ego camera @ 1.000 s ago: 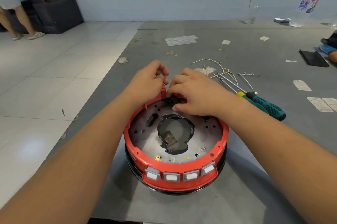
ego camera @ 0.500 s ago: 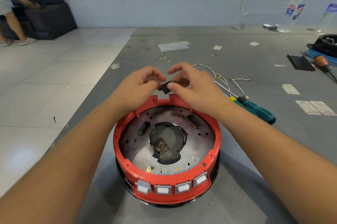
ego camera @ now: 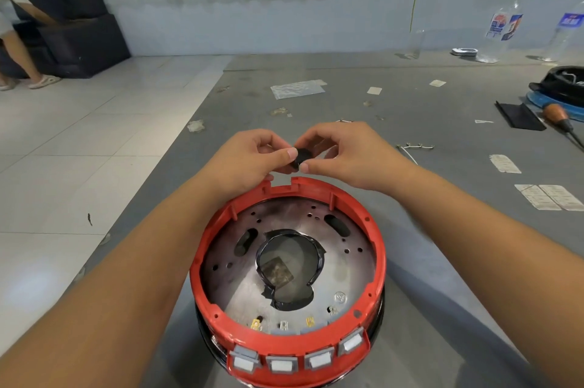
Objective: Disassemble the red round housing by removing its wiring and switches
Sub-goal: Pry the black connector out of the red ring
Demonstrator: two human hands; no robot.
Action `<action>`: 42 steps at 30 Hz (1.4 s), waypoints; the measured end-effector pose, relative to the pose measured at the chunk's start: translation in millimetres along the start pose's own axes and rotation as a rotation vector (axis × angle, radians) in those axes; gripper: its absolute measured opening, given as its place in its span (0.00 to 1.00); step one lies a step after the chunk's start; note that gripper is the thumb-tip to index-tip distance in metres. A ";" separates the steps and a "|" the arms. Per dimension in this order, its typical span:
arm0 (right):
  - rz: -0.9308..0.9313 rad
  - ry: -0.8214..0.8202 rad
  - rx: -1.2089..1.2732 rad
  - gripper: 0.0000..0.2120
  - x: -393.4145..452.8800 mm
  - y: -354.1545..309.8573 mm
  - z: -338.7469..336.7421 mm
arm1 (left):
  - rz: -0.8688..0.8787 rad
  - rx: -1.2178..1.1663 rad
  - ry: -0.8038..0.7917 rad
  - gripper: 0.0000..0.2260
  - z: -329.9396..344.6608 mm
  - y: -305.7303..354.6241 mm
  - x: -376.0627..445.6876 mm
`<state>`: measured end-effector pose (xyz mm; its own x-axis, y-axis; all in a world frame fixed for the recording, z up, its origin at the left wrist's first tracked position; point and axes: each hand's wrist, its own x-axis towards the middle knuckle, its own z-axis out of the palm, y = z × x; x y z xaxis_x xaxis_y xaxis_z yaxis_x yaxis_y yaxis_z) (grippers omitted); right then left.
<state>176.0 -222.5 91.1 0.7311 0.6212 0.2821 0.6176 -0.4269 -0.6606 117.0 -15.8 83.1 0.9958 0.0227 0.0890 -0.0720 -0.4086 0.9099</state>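
Observation:
The red round housing stands open side up on the grey table, a metal plate with a taped centre hole inside it. Several grey and white switches sit in its near wall. Above its far rim, where a notch shows, both hands pinch one small black part. My left hand grips it from the left and my right hand from the right.
Loose wires lie right of my right hand. A black pad, a wooden-handled tool and a black and blue unit sit far right, bottles at the back. Paper scraps litter the table. A person bends at far left.
Both hands lifted the small black part out of the housing's far rim and raised it above the notch. The camera tilted up, so the screwdrivers are hidden behind my right arm.

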 end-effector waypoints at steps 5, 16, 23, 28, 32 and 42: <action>0.009 0.037 -0.010 0.09 10.8 16.9 4.2 | -0.043 -0.008 -0.036 0.06 -4.2 -4.6 6.7; 0.222 0.034 -0.215 0.12 68.1 81.1 17.7 | -0.113 -0.143 -0.212 0.05 -13.5 -40.5 -0.8; 0.209 0.008 -0.343 0.13 104.5 93.8 31.0 | -0.101 -0.175 -0.222 0.05 -12.6 -42.2 -1.4; 0.225 0.017 -0.367 0.14 102.0 99.6 38.8 | -0.077 -0.144 -0.214 0.03 -12.7 -41.6 -1.4; 0.240 -0.014 -0.360 0.19 101.7 98.6 38.7 | -0.076 -0.170 -0.252 0.06 -12.8 -42.0 -2.4; 0.203 0.035 -0.169 0.12 54.0 63.0 14.9 | 0.004 -0.095 -0.271 0.08 -14.5 -39.1 -2.7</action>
<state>250.1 -206.1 54.4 0.8528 0.4897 0.1812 0.4946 -0.6462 -0.5812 116.3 13.3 53.2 0.9735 -0.2284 -0.0072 -0.0682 -0.3204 0.9448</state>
